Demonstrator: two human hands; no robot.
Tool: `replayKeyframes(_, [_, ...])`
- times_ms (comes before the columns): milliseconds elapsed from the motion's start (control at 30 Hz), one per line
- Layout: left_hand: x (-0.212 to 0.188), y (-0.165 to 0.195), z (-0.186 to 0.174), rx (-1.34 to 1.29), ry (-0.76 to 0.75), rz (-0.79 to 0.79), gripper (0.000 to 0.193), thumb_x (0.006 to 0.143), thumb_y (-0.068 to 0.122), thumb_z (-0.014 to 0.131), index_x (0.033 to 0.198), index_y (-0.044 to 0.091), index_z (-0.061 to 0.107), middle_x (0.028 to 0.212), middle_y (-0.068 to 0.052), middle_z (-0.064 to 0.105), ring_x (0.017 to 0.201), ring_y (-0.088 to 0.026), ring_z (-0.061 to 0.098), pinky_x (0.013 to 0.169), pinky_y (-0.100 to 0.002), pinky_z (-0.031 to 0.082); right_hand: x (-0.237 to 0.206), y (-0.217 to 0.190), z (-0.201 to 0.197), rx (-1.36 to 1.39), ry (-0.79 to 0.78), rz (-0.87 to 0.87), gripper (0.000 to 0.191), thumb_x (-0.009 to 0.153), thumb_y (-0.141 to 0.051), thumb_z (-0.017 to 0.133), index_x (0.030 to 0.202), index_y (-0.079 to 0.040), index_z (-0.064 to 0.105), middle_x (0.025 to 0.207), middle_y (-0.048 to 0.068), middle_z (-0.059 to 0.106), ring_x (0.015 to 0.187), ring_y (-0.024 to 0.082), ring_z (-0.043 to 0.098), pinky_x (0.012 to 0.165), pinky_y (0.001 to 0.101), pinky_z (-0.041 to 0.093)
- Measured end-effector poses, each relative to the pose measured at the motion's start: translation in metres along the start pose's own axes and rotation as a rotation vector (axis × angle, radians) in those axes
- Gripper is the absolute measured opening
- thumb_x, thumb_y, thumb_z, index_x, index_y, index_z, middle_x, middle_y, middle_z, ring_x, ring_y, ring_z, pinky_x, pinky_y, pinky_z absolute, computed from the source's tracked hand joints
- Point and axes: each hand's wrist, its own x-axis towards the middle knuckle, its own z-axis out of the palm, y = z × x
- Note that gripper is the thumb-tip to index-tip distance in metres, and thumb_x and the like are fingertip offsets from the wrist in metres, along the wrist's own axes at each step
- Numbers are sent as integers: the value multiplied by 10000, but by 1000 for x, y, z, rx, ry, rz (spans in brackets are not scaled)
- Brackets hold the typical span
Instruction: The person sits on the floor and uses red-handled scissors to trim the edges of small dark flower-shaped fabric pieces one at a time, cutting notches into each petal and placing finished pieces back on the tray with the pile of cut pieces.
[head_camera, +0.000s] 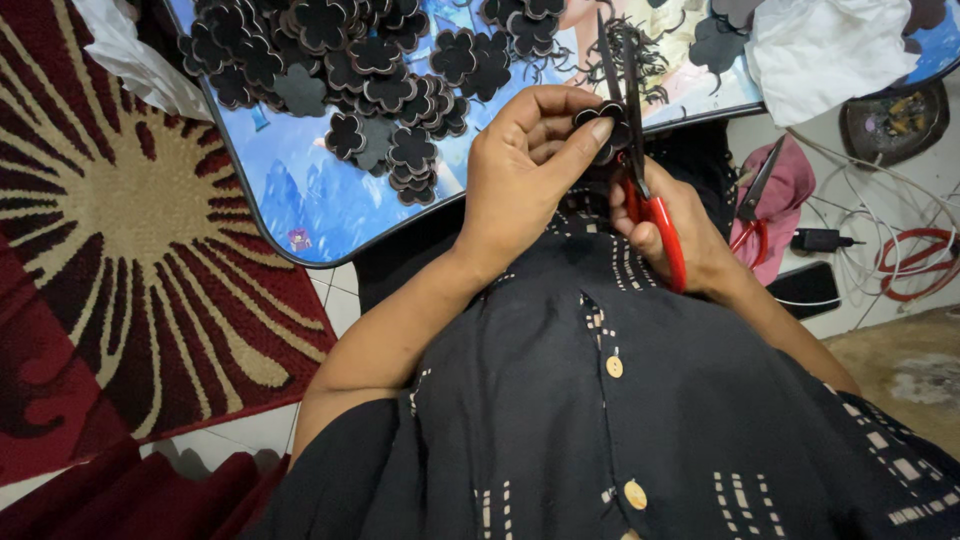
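Dozens of finished black flower cutouts (390, 70) lie heaped on the blue table (300, 200), up and to the left of the hands. Left hand (525, 175) pinches a small stack of flower-shaped black pieces (605, 128) between thumb and fingers. Right hand (680, 235) grips red-handled scissors (645, 190), blades parted just beside that thumb; a slip could nick it or spoil a petal. Spare scissors (752, 205) lie further right.
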Motion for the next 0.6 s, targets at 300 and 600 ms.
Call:
replayKeyframes(300, [1, -3, -4, -7, -8, 4, 222, 1002, 33, 734, 1202, -10, 648, 1118, -64, 724, 1010, -95, 694, 905, -244, 594, 0, 3, -2, -17, 0, 0, 904, 814, -929, 475, 1070, -63, 500, 811, 7, 521, 723, 93, 486, 655, 254, 418])
replayKeyframes(600, [0, 2, -9, 23, -24, -5, 234, 1012, 34, 724, 1236, -4, 663, 1112, -34, 725, 994, -74, 683, 885, -229, 579, -2, 1, -6, 5, -32, 43, 883, 793, -930, 496, 1030, -79, 507, 780, -21, 520, 707, 66, 482, 632, 231, 410])
